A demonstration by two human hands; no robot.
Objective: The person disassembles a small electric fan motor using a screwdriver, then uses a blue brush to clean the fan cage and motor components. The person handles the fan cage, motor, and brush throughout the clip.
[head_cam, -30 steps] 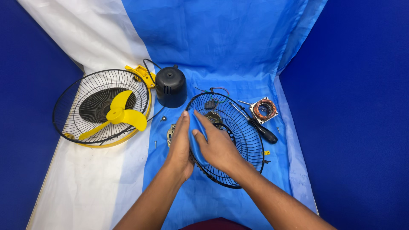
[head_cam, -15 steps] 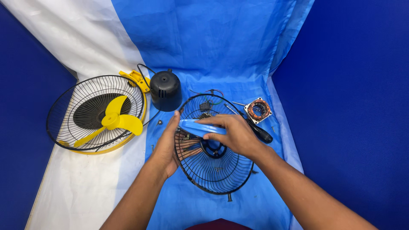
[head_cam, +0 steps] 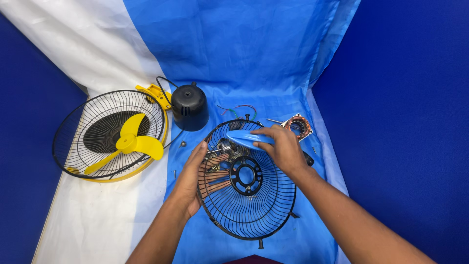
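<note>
Nearby, yellow fan [head_cam: 117,139], motor housing [head_cam: 189,106].

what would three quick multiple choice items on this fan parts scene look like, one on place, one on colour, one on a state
1. Where does the black motor cover stand?
A. Between the grille with the yellow fan blade and the black wire grille
B. Inside the black wire grille
C. On the white cloth at the near edge

2. What colour is the fan blade lying in the left-hand grille?
A. Red
B. Yellow
C. Green

3. How is the black wire grille held?
A. Lying flat, untouched
B. Hanging from a hook
C. Tilted up, the left hand at its rim and the right hand at its top with a blue tool

Answers:
1 A, it sits on the cloth behind and between the two grilles.
2 B, three yellow blades show through the wires.
3 C, both hands are on it and its far edge is raised.
</note>
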